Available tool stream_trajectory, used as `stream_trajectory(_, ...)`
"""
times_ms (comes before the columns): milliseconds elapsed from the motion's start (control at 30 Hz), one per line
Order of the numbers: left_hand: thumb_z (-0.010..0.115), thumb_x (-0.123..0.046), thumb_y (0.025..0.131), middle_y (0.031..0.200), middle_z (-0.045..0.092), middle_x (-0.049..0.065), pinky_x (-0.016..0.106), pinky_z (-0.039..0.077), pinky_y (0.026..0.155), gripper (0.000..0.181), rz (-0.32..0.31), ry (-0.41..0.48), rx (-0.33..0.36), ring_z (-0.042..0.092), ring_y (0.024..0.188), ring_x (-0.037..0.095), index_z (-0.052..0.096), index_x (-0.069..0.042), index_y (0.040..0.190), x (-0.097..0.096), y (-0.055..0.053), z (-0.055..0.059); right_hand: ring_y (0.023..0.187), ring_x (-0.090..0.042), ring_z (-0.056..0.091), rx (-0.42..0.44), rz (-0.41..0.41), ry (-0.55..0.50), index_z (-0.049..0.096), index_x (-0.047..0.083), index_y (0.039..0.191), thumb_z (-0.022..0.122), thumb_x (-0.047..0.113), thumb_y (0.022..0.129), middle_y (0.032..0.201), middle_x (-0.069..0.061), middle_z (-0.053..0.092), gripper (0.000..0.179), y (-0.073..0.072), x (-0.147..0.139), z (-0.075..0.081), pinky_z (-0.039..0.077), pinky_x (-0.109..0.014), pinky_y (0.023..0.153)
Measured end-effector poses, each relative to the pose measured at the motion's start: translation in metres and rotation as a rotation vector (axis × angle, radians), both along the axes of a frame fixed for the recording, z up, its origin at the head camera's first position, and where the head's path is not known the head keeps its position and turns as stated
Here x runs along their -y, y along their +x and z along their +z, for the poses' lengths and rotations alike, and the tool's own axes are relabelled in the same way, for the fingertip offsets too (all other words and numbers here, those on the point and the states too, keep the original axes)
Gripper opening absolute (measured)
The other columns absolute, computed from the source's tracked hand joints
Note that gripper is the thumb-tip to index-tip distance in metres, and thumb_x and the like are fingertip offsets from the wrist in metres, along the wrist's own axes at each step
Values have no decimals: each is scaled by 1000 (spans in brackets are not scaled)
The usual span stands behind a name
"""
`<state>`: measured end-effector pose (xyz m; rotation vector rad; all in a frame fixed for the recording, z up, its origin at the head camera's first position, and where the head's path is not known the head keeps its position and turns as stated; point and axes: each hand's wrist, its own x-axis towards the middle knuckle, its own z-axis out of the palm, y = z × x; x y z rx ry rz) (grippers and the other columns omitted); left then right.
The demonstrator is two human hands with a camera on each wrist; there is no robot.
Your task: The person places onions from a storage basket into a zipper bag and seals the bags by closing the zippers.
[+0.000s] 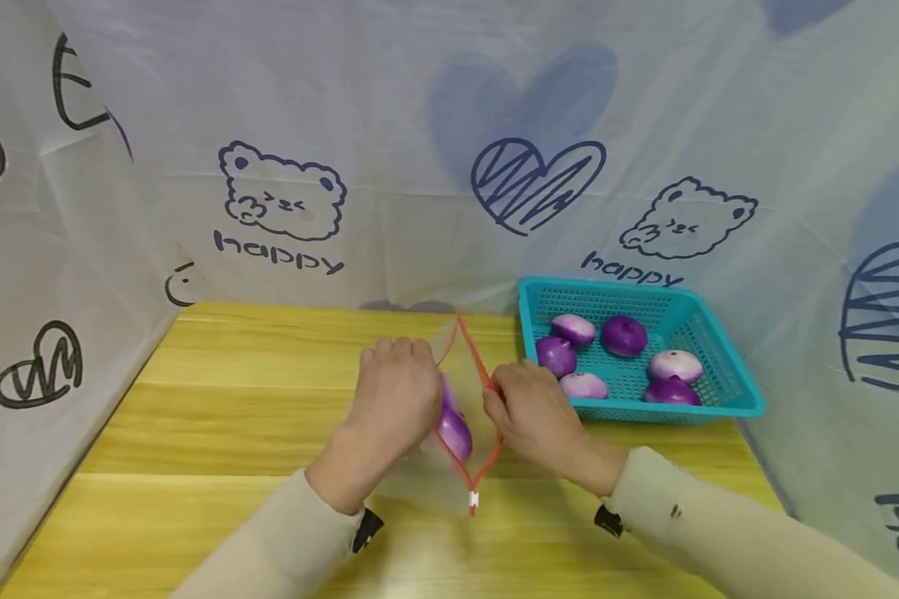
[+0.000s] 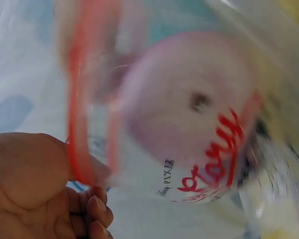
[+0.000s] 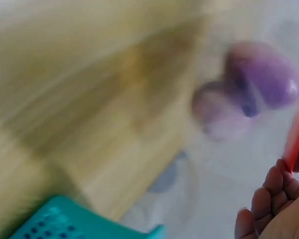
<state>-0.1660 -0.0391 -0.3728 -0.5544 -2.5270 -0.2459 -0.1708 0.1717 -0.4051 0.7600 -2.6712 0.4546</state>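
A clear zip bag [image 1: 487,449] with a red zip edge and a white slider hangs between both hands, its mouth spread apart. Purple onions [image 1: 455,433] lie inside it; the right wrist view shows two of them, blurred, through the plastic. My left hand [image 1: 399,387] pinches the left side of the red rim, thumb and fingers on it in the left wrist view. On the opposite side, my right hand [image 1: 535,412] pinches the rim between thumb and fingers. Red handwriting [image 2: 214,154] and small black print mark the bag.
A teal plastic basket [image 1: 734,391] stands at the back right of the wooden table [image 1: 232,433], holding several purple and pale onions [image 1: 624,336]. Behind the table hangs a white cloth [image 1: 404,225] printed with bears and hearts.
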Motion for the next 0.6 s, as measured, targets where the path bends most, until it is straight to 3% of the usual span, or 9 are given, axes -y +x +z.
stream_trajectory(67,68,-10,88,65,44,5,35,29,56,24,7,-30,-41,45,62,26,51,-6,71,-2,4,-2,71,-25,52,59,-19,-73,50,14,70,63,12,95,64,2,46,28,-2,5,9,41,-36,67)
stream_trajectory(133,68,-9,88,65,43,5,35,29,58,25,23,-26,-26,44,63,25,50,-7,71,-3,7,1,71,-24,51,100,-19,-83,49,14,70,61,12,94,63,2,45,27,-5,8,14,41,-35,67)
stream_trajectory(333,61,-9,89,61,45,7,39,33,53,28,97,101,-32,48,58,31,45,-9,65,6,12,30,69,-24,53,108,-25,11,50,14,69,60,11,92,62,4,46,25,-6,12,19,43,-36,66)
stream_trajectory(467,56,-9,89,66,51,10,44,36,58,25,165,179,76,51,65,35,46,-9,66,17,8,46,75,-29,57,81,-79,68,48,14,67,60,11,91,64,2,47,27,-7,7,22,45,-40,68)
stream_trajectory(533,56,-10,89,68,52,10,45,37,61,24,193,175,124,53,68,36,47,-9,67,19,7,48,75,-29,57,76,-78,77,48,14,67,62,11,91,64,2,47,28,-8,5,24,45,-40,69)
stream_trajectory(600,58,-11,89,68,53,10,45,38,62,23,183,131,116,53,68,35,49,-9,68,16,5,44,73,-27,55,81,-59,67,49,15,67,64,13,92,64,3,48,29,-7,4,25,44,-39,68)
